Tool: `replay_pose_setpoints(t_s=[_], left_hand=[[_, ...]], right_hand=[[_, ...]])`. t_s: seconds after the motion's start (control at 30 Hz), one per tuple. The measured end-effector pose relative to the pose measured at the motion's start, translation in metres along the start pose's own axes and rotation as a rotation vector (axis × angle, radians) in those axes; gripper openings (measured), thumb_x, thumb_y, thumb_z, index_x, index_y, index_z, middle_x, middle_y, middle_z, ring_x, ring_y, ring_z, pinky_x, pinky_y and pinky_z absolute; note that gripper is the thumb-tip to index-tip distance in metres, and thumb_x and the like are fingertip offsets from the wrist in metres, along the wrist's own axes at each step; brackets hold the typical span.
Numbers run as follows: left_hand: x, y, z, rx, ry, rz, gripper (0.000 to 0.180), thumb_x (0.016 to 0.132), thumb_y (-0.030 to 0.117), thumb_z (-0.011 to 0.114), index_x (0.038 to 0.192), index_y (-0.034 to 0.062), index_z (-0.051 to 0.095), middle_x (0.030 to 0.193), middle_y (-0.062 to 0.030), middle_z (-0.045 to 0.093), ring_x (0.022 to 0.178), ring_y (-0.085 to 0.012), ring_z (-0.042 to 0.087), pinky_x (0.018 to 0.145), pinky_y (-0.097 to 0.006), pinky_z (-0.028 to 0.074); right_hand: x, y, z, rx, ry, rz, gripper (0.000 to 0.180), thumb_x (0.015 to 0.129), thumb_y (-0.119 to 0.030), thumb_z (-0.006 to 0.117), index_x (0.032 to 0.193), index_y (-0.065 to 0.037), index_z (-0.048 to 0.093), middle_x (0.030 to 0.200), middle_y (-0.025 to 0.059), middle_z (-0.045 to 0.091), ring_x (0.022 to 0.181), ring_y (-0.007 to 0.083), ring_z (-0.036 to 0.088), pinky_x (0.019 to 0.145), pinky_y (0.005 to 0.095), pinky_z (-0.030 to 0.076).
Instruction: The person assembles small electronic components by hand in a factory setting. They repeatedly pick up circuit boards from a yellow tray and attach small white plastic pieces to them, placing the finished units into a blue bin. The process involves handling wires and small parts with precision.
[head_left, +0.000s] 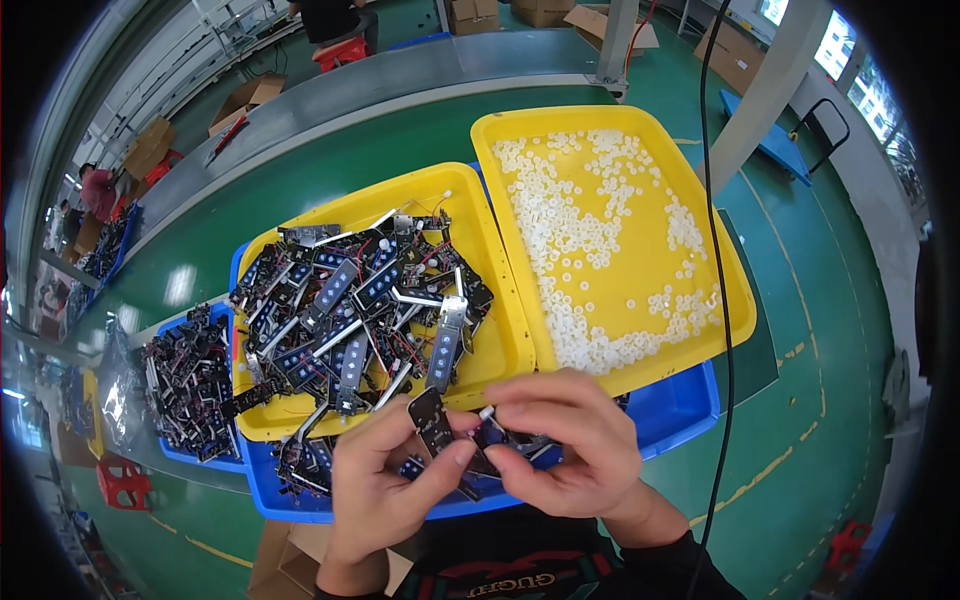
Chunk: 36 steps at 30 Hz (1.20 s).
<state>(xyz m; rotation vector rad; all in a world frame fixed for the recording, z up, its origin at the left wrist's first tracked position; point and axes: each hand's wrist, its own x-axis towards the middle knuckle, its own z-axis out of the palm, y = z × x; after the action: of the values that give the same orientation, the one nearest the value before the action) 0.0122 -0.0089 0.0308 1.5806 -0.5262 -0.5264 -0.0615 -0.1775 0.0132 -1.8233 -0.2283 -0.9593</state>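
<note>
My left hand [378, 482] pinches a dark circuit board [430, 422] between thumb and fingers, its flat side tilted up. Close beside it, the closed fingers of my right hand [578, 440] grip a small dark electronic part [488, 432] with a white tip at its top. The two pieces nearly meet between my hands; whether they are joined I cannot tell. Beyond my hands, a yellow tray [515, 335] bears a heap of circuit-board assemblies [350, 300] with metal strips and thin wires. Another yellow tray [655, 255], to the right, has many small white plastic rings [560, 225] in it.
Beneath the yellow trays sits a blue tray [690, 400], with more boards by my hands. Another blue bin [185, 450] of dark parts stands at left. A black cable [712, 250] hangs down at the right. Farther off are a long bench [350, 90] and a seated person [335, 20].
</note>
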Motion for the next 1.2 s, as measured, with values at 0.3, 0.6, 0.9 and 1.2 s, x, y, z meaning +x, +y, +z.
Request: replay_pose_setpoints(t_s=[0.3, 0.6, 0.9, 1.2], left_hand=[[0.076, 0.054, -0.023, 1.158, 0.216, 0.554, 0.017, 0.080, 0.007, 0.074, 0.093, -0.0001, 0.068, 0.076, -0.0082, 0.058, 0.055, -0.0176, 0.054, 0.051, -0.027, 0.042], [-0.039, 0.083, 0.008, 1.114, 0.449, 0.941, 0.015, 0.086, 0.009, 0.064, 0.101, 0.0077, 0.063, 0.094, -0.0111, 0.058, 0.075, -0.0251, 0.061, 0.065, -0.034, 0.049], [-0.049, 0.073, -0.011, 1.287, 0.278, 1.195, 0.039, 0.075, -0.018, 0.053, 0.085, 0.0180, 0.040, 0.093, -0.0111, 0.036, 0.054, -0.0218, 0.053, 0.039, -0.034, 0.026], [-0.066, 0.068, -0.038, 1.425, 0.229, 1.300, 0.043, 0.076, -0.017, 0.050, 0.084, 0.0226, 0.036, 0.092, -0.0115, 0.034, 0.054, -0.0217, 0.051, 0.042, -0.033, 0.019]], right_hand=[[-0.013, 0.010, -0.023, -0.393, 0.149, -0.002, 0.030, 0.068, 0.011, 0.069, 0.096, 0.001, 0.068, 0.089, 0.0138, 0.065, 0.076, 0.0259, 0.063, 0.064, 0.0313, 0.051], [-0.005, 0.023, -0.058, -0.819, 0.085, -0.006, 0.025, 0.069, 0.009, 0.068, 0.092, -0.001, 0.066, 0.085, 0.0119, 0.062, 0.077, 0.0300, 0.058, 0.068, 0.0371, 0.047], [-0.006, 0.031, -0.069, -1.018, -0.035, 0.089, 0.024, 0.074, 0.001, 0.070, 0.097, -0.003, 0.065, 0.092, 0.0117, 0.059, 0.090, 0.0317, 0.054, 0.079, 0.0411, 0.045], [0.000, 0.029, -0.079, -1.063, -0.049, 0.116, 0.025, 0.074, -0.006, 0.072, 0.098, -0.002, 0.066, 0.090, 0.0124, 0.059, 0.086, 0.0322, 0.054, 0.077, 0.0410, 0.045]])
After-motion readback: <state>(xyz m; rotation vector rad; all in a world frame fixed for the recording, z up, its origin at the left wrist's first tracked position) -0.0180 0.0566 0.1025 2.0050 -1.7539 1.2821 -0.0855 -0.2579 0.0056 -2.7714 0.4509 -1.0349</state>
